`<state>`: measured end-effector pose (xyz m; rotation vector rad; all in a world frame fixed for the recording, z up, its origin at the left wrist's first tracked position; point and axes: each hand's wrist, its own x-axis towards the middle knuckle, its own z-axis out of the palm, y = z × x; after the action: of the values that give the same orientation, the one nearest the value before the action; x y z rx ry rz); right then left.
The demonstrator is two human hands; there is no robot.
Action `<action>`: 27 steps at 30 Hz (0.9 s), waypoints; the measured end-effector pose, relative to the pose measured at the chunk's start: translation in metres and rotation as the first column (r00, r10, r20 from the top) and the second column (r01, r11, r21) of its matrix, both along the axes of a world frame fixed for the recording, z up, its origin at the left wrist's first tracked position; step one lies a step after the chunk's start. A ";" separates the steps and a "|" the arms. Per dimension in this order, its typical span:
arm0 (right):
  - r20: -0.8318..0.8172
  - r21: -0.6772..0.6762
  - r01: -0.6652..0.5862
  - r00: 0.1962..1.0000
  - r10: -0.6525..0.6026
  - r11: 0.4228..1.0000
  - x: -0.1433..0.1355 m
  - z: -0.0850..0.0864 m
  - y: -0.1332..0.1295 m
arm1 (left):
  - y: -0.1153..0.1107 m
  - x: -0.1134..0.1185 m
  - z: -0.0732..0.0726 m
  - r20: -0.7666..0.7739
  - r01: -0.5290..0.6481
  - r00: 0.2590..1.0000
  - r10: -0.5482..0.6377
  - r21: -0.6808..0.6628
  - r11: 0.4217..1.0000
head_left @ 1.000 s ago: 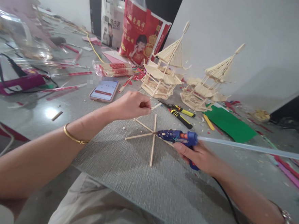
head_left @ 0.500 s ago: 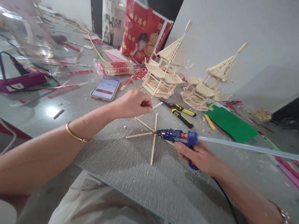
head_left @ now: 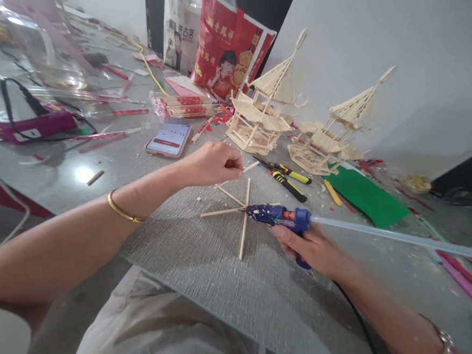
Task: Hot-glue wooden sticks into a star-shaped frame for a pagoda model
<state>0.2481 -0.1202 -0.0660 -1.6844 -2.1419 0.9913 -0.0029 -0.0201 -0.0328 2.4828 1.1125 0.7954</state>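
From where I stand, the glue gun [head_left: 278, 216], blue hard plastic with an orange part in its flank and pale dried flecks near the front, is just above the table [head_left: 198, 252], over a flat star of sticks [head_left: 242, 237]. The right hand [head_left: 310, 246] is wrapped round its grip. The sticks are thin, straight, bare wood, crossing at one centre; the tabletop beneath is grey with a ribbed, streaky grain. Beyond stand two pagoda-like models, a left tower [head_left: 260, 114] and a right tower [head_left: 328, 135], with ribbed peaked roofs. Pliers [head_left: 286, 179] with yellow and black handles lie near the left hand [head_left: 216, 164], whose fingers are closed in a pinch on a short pale stick [head_left: 251, 167].

The gun's long axis runs sideways across the table, nozzle toward the person's left and right at the star's centre, handle angled down toward the person. A translucent glue rod [head_left: 377, 231] carries that line on out of the back. The short stick slants away to the right from the fingertips.

The gun covers part of the star's right side, and the curled right hand hides the trigger, so I can't tell whether it's squeezed. The pinched end of the short stick is hidden too, and the rod runs out of view.
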 end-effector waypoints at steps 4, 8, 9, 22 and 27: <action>-0.031 -0.007 -0.006 0.999 0.006 1.000 -0.003 0.001 -0.002 | 0.000 0.000 0.000 0.000 0.008 1.000 -0.008 -0.007 1.000; -0.056 -0.007 -0.011 0.998 0.011 1.000 -0.005 0.001 -0.003 | 0.000 0.000 0.000 0.002 0.016 1.000 -0.016 -0.001 1.000; -0.057 -0.007 -0.011 0.998 0.010 1.000 -0.005 0.001 -0.003 | 0.000 0.000 0.000 0.004 0.017 1.000 -0.017 0.002 1.000; -0.045 -0.008 -0.016 0.999 0.015 1.000 -0.011 0.000 -0.006 | -0.002 0.001 0.000 -0.001 0.022 1.000 -0.022 0.001 1.000; -0.040 0.013 -0.020 0.999 0.020 1.000 -0.014 0.001 -0.007 | -0.004 0.003 0.002 -0.018 0.007 1.000 -0.007 -0.026 1.000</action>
<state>0.2341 -0.1271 -0.0649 -1.6262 -2.1388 1.0066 -0.0002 -0.0238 -0.0312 2.4755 1.1123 0.7531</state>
